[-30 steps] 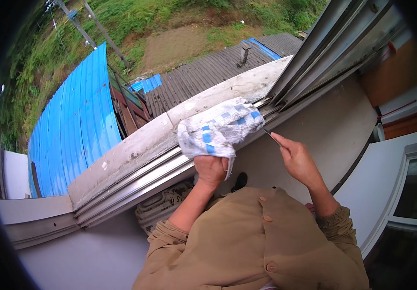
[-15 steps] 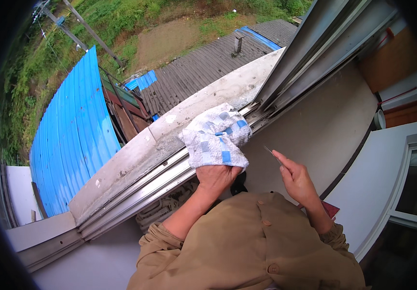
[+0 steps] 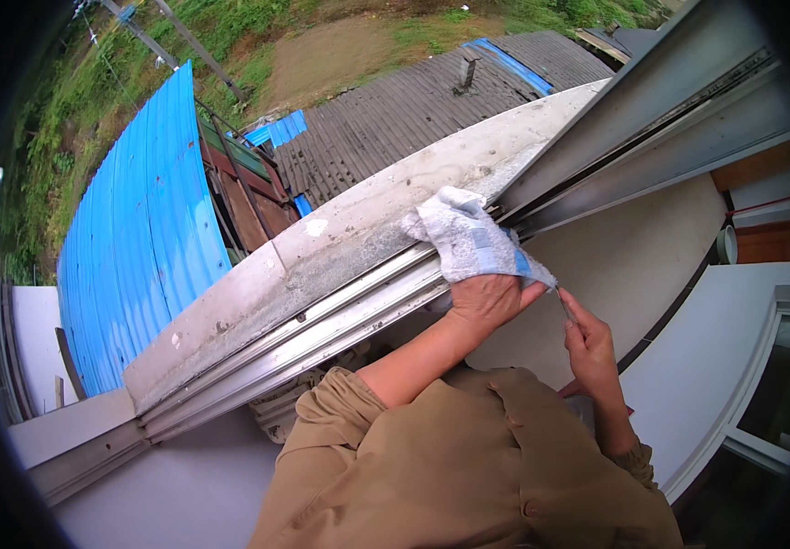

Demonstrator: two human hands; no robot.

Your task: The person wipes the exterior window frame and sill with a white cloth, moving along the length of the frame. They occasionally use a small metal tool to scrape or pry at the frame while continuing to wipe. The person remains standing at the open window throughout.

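Note:
A white terry cloth (image 3: pixel 473 233) with blue squares is bunched in my left hand (image 3: pixel 488 300), whose fingers are mostly hidden beneath it. The cloth lies over the metal window track (image 3: pixel 349 311), close to the upright window frames. To the right, my right hand (image 3: pixel 591 343) is closed on a thin pointed metal tool (image 3: pixel 567 307), its exact kind too small to make out. The tool's tip is at the cloth's lower right corner, beside my left fingers; whether it touches the cloth is hard to tell.
Beyond the track runs a rough concrete ledge (image 3: pixel 322 233). Upright aluminium window frames (image 3: pixel 633 137) stand at the right end. Outside lie a blue metal roof (image 3: pixel 143 247) and a grey ribbed roof (image 3: pixel 386 128). A white-framed window (image 3: pixel 761 384) is at the right.
My left hand and the cloth have moved right along the track, toward the window frames. The thin tool in my right hand has come up to the cloth's corner. The view has shifted slightly.

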